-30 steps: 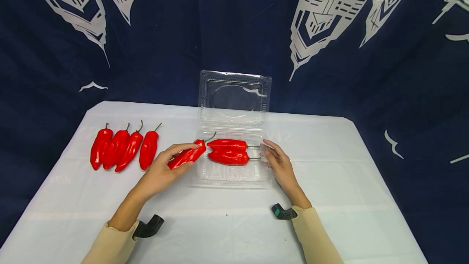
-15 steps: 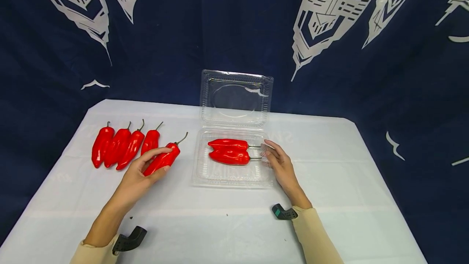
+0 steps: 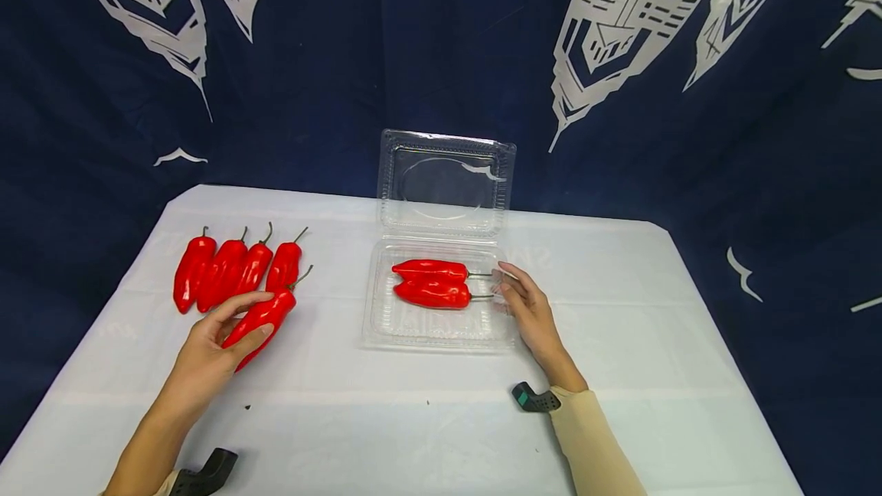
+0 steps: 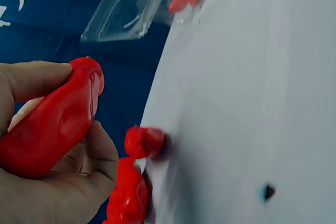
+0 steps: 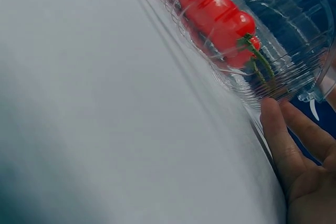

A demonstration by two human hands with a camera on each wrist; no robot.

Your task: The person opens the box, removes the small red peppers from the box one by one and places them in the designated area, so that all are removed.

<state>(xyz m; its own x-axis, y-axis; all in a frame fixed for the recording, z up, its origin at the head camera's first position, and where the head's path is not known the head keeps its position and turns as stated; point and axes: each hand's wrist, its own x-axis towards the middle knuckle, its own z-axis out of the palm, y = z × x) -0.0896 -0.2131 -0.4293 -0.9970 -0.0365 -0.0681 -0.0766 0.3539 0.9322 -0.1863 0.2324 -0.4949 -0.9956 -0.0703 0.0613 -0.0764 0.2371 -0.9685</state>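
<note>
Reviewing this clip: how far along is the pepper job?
It looks like unloading, since the held pepper has moved away from the clear box over the last second. Apparently done: four peppers in a row on the white table. In hand: the held pepper, gripped by the left hand near that row. Left: two peppers inside the open box, which the right hand touches.

Head view bright, even; wrist views dimmer, bluish. Glare on clear container (image 5: pixel 292 39); soft shadow on white table (image 4: pixel 226 103).
</note>
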